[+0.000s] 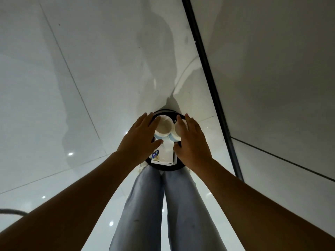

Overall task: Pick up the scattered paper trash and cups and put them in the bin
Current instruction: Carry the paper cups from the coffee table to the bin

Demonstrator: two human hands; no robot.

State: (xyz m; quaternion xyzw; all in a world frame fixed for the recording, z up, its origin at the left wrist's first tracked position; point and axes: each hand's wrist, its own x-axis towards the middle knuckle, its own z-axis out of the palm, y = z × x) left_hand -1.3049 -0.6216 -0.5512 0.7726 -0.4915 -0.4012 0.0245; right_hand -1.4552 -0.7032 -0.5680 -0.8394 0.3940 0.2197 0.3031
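A round black bin (164, 167) stands on the floor just past my legs. Two white paper cups with blue bands sit in its mouth: one open cup (163, 126) on the left, and a second cup (175, 136) mostly hidden under my right hand. Below them lies white folded paper (165, 153), with a small blue printed piece (155, 154) beside it. My left hand (140, 135) hovers over the bin's left side with fingers straight, next to the open cup. My right hand (190, 138) is spread over the right side, fingers straight, holding nothing.
Glossy white floor tiles surround the bin. A white wall with a dark vertical strip (208, 73) rises close behind and to the right. My legs in light blue jeans (163, 205) stand right at the bin. A dark curved cable (10, 211) shows at the left edge.
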